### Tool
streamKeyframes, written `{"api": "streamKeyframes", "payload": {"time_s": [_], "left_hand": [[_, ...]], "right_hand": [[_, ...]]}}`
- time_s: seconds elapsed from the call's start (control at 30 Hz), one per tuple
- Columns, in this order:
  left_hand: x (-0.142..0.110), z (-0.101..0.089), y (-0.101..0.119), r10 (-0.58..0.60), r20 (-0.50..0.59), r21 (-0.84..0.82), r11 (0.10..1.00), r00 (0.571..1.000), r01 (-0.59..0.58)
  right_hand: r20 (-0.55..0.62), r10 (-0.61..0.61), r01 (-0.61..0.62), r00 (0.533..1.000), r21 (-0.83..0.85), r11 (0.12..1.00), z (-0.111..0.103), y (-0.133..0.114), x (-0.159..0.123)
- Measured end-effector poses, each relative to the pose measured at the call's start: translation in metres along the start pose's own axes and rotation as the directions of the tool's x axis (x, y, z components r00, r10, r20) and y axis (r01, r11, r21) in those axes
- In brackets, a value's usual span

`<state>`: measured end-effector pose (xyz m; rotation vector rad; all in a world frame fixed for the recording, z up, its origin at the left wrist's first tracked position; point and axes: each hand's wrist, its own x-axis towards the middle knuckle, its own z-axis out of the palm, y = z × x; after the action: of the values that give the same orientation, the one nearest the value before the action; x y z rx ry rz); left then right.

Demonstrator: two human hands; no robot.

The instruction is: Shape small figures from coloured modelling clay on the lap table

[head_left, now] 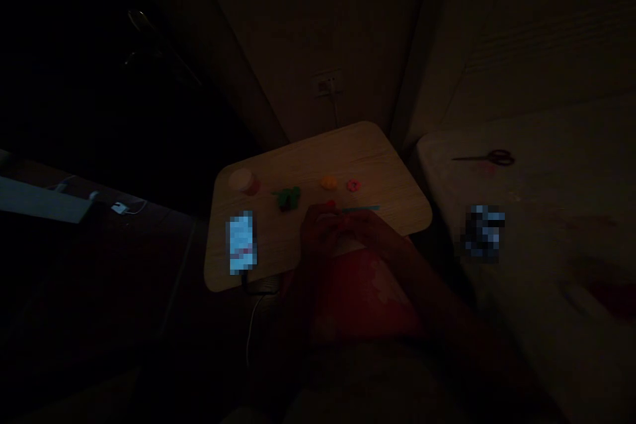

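Observation:
In the dim light my two hands meet over the near edge of a small wooden table. My left hand [318,233] is closed, and a small red lump [330,204] shows at its fingertips. Close against it, my right hand [365,228] has bent fingers; whatever they hold is too dark to make out. Just beyond the hands lies a thin light-blue stick [368,208]. Farther back are an orange lump [328,182] and a pink flower-shaped ring [353,185]. A green leafy-looking piece [289,198] lies to the left.
A small tub with a pale lid [241,180] and a lit phone [242,243] on a cable occupy the left of the table [303,156]. Dark scissors [489,158] and a blurred-out object [483,233] lie on the pale surface at right. A wall socket [328,85] is behind.

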<state>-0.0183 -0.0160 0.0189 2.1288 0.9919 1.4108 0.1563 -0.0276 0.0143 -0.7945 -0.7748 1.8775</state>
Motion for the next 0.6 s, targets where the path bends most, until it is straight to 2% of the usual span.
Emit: {"api": "streamKeyframes", "payload": {"time_s": [0.1,0.2,0.43,0.6], "left_hand": [[-0.0011,0.0006,-0.0020,-0.024,0.002,-0.094,0.995,1.000,0.024],[-0.0006,0.0012,-0.0012,-0.026,0.011,-0.119,0.993,1.000,0.027],[0.0014,0.0010,0.0005,-0.002,0.016,-0.061,0.998,1.000,0.003],[0.0014,-0.0003,0.0005,-0.034,0.027,-0.061,0.998,0.999,0.035]], "right_hand": [[0.071,-0.020,0.011,0.997,0.114,0.993,-0.0024,0.0039,-0.0001],[0.092,-0.019,0.006,0.996,0.144,0.990,-0.0032,0.0044,0.0002],[0.086,0.019,-0.027,0.996,0.095,0.995,0.0029,-0.0019,-0.0006],[0.078,0.047,-0.049,0.996,0.026,0.998,0.0038,-0.0041,-0.0020]]}}
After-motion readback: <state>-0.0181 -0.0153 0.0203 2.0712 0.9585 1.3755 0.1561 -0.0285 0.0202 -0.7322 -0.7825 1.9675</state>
